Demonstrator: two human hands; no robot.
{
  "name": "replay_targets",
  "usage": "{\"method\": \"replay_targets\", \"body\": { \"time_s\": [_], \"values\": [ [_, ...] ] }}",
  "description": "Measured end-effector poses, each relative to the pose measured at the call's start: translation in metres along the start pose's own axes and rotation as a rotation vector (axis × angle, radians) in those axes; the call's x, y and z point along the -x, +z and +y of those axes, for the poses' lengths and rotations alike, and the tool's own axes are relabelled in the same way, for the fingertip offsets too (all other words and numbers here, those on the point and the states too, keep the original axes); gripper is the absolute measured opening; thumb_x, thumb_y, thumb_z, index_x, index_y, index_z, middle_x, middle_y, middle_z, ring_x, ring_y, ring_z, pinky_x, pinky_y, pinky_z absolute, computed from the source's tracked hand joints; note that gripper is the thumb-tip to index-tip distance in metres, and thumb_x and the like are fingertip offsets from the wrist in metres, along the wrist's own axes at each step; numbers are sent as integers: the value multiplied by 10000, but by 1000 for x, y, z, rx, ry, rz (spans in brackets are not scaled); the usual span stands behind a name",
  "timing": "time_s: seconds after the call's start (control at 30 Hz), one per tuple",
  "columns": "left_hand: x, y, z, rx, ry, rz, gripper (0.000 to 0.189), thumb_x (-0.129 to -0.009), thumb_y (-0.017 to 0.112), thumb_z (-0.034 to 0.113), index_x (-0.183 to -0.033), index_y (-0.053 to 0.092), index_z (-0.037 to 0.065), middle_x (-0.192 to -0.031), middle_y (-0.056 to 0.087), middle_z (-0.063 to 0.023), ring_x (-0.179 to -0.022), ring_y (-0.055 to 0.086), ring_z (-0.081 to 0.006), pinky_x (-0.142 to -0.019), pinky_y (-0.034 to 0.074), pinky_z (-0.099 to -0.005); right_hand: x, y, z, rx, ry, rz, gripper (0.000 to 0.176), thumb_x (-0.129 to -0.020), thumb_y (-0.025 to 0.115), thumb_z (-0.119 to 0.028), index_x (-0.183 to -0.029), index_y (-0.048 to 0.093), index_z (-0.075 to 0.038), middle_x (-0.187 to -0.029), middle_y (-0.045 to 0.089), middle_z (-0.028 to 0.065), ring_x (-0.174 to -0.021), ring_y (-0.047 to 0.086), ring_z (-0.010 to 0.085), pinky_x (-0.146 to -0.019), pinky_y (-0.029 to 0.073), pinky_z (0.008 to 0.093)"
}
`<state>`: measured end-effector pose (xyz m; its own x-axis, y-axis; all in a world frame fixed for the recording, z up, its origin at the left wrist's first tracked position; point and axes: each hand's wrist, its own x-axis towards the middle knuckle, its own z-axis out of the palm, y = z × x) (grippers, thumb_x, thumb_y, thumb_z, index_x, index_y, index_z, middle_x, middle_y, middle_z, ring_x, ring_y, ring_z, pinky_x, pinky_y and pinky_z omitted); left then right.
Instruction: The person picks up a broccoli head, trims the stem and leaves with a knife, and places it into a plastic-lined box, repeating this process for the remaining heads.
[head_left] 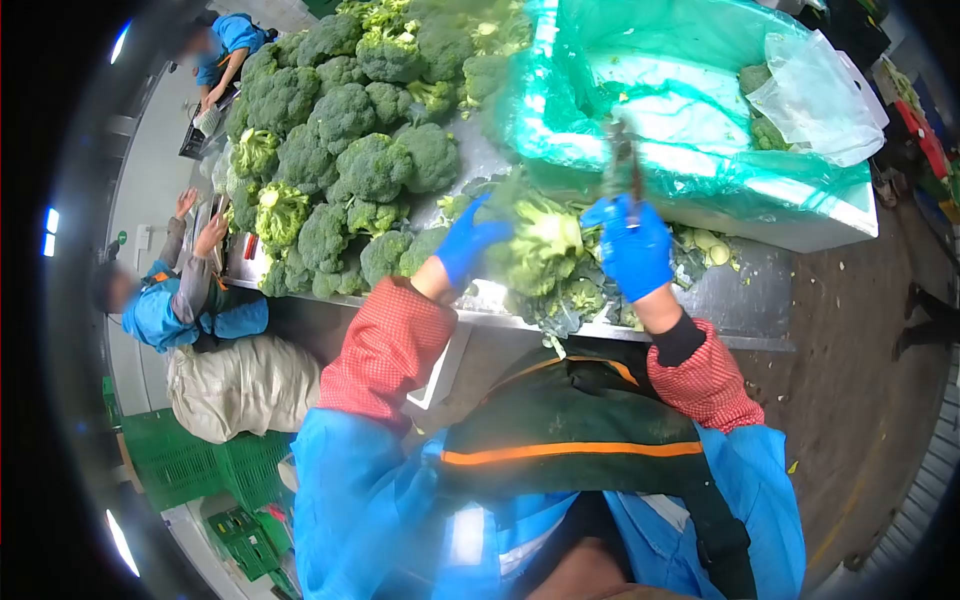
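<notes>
Head view: gripping a knife (621, 160) in the closed fingers of the right hand (634, 245), with the blurred blade pointing away from the body, presumably to keep it clear of the other fingers. Holding the left hand (470, 240) with fingers spread apart beside a broccoli head (548, 235), perhaps to steady or turn it; cannot tell, through the blur, whether touching. Lying between both sets of fingers, with pale stalks toward the knife side. Just below the fingers, seen over the near edge of the counter (750, 305): loose leaves (562, 318). Left of the left fingers, heaped high, likely for easy reach: a broccoli pile (345, 155). Beyond the right fingers: a white box (835, 218), draped with a green liner (700, 165), probably to protect the contents. Far left of the fingers: two co-workers (150, 315), a pale sack (240, 385).
</notes>
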<state>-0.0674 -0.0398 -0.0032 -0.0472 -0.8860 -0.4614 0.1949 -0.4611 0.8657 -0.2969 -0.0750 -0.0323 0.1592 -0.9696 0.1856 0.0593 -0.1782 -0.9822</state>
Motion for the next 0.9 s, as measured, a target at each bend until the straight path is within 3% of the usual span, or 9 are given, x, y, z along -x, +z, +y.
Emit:
{"method": "replay_targets", "body": {
  "time_s": [0.07, 0.2, 0.33, 0.43, 0.57, 0.7, 0.77, 0.87, 0.9],
  "values": [
    [0, -12, 1, 91, -73, -80, 544, -883, 586, 209, -1374, 382, 93, -1175, 595, -94, -1045, 617, -222, -882, 521, -411, 1, -12, 1, -13, 284, -11, 294, -824, 634, -99, -1116, 609, -80, -988, 639, 112, -645, 623, 215, -588, 508, 300],
    [-1, -16, 6, 111, -216, -222, 557, -933, 521, 386, -1400, 370, 123, -1334, 509, -100, -1111, 589, -246, -796, 551, -486, 13, -10, -21, 491, -192, -273, 722, -751, 767, -293, -1381, 455, -128, -892, 651, 94, -701, 585, 161, -679, 488, 292],
    [9, -7, 19, 59, -239, -250, 632, -953, 448, 461, -1465, 273, 135, -1387, 459, -88, -1189, 534, -226, -820, 544, -395, 7, -8, -11, 604, -49, -260, 640, -773, 759, -288, -1320, 492, -87, -895, 650, 113, -706, 604, 164, -698, 502, 300],
    [8, -7, 10, -163, 68, -280, 874, -835, 561, 593, -1494, 211, 137, -1456, 371, -91, -1277, 437, -239, -962, 455, -426, 15, -2, -4, 364, 163, -104, 428, -820, 730, -281, -1145, 564, -58, -739, 633, 86, -557, 569, 131, -553, 486, 280],
    [13, 5, -29, -593, 633, -115, 1110, -704, 791, 385, -1503, 93, 57, -1502, 254, -150, -1363, 295, -273, -1095, 297, -391, 24, 8, 24, 124, 479, 2, 259, -868, 690, -279, -919, 544, -72, -572, 543, 22, -427, 482, 84, -397, 380, 247],
    [16, 33, -42, -445, 681, 107, 1120, -667, 831, 229, -1490, 100, 23, -1494, 258, -163, -1350, 310, -265, -1113, 261, -383, 40, 16, 42, 37, 291, -24, 249, -885, 669, -278, -853, 527, -76, -576, 528, 15, -439, 485, 74, -390, 371, 237],
    [9, 25, -47, -252, 606, 96, 980, -680, 809, 167, -1456, 229, 22, -1424, 374, -139, -1299, 382, -244, -1084, 316, -372, 39, 11, 32, -48, 402, -52, 254, -898, 649, -299, -847, 531, -79, -600, 540, 19, -451, 492, 71, -401, 380, 231],
    [12, 6, -33, 51, 314, 86, 729, -735, 732, 89, -1375, 390, 23, -1336, 473, -121, -1253, 432, -217, -1059, 354, -356, 37, -7, 49, 316, 306, -102, 247, -923, 595, -311, -912, 570, -66, -644, 572, 57, -516, 547, 130, -486, 443, 274],
    [11, -1, -28, -68, 405, 78, 695, -745, 709, 63, -1368, 404, 31, -1341, 468, -117, -1247, 436, -219, -1071, 332, -360, 34, -12, 38, 428, 221, -116, 250, -931, 576, -311, -937, 581, -61, -663, 585, 71, -544, 568, 153, -517, 461, 290]
  ]
}}
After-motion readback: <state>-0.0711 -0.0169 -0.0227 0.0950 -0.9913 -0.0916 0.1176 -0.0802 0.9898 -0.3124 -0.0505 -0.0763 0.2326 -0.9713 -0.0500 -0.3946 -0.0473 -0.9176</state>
